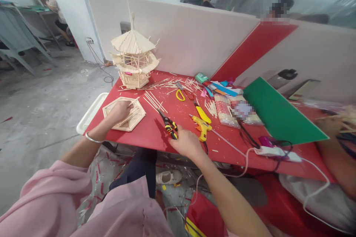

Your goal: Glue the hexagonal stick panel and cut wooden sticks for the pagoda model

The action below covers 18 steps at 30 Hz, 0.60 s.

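My left hand rests on a flat hexagonal frame of wooden sticks at the left end of the red table, its fingers curled around a thin stick that pokes out toward the right. My right hand lies near the table's front edge and grips the black-and-yellow handles of a pair of pliers, whose jaws point away toward a row of loose sticks. A stick-built pagoda model stands at the far left corner.
A yellow glue gun, yellow-handled scissors, a yellow utility knife, stick packets and a green board lie to the right. A white power strip with cables sits by the front edge. White and red partitions stand behind.
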{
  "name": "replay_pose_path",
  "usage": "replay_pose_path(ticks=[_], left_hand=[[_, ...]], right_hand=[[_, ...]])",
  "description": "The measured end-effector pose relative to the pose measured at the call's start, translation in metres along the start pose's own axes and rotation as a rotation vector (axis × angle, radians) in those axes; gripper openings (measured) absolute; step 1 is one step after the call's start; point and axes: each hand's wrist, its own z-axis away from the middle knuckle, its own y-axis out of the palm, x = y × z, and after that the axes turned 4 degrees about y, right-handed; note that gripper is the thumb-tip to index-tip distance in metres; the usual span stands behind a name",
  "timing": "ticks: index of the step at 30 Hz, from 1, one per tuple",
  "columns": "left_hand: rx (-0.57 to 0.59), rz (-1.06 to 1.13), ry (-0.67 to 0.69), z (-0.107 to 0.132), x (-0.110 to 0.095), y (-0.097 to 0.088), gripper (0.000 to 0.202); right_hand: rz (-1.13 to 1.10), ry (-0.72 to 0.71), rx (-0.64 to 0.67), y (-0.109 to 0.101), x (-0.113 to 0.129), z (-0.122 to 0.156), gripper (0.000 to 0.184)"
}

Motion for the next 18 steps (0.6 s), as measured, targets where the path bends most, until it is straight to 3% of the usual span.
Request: replay_pose_path(ticks=[6, 14, 18], left_hand=[[0.105, 0.001, -0.189, -0.015, 0.039, -0.003, 0.021], [0.133, -0.152, -0.202, -0.021, 0.041, -0.002, 0.034], [0.062, -0.258, -0.214, -0.018, 0.037, -0.005, 0.035]], right_hand=[[0.061, -0.019, 0.066, 0.003, -0.004, -0.013, 0.044], [0.111, 0.102, -0.009, -0.018, -0.02, -0.036, 0.05], [0.139, 0.135, -0.033, -0.032, -0.023, -0.053, 0.05]])
